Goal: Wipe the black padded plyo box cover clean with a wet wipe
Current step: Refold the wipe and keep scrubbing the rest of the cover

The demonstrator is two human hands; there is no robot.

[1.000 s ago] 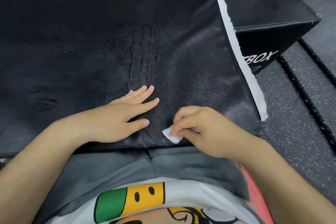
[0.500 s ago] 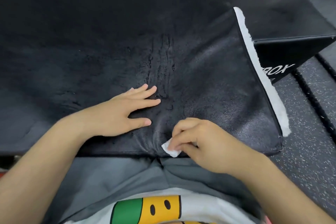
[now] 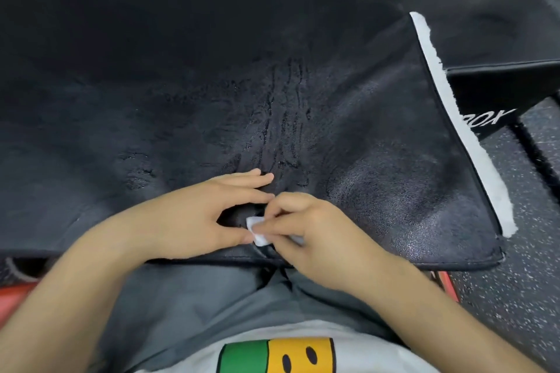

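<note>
The wet wipe is pinched by the R hand, fingers curled on it, near the front edge of the black cover. The L hand is laid on the cover w/ straight fingers, thumb just beside the wipe. Wet streaks are seen mid-cover.

Both bare forearms come in from the lower corners of the frame and meet just below its centre. The left hand lies palm down, its fingers stretched toward the right and held close together. Its thumb is spread beneath them, with the tip just beside the wet wipe. The right hand is curled, knuckles up, and its fingertips pinch that small white wipe. The left index fingertip touches the right hand's bent forefinger. Both wrists are bare.
</note>
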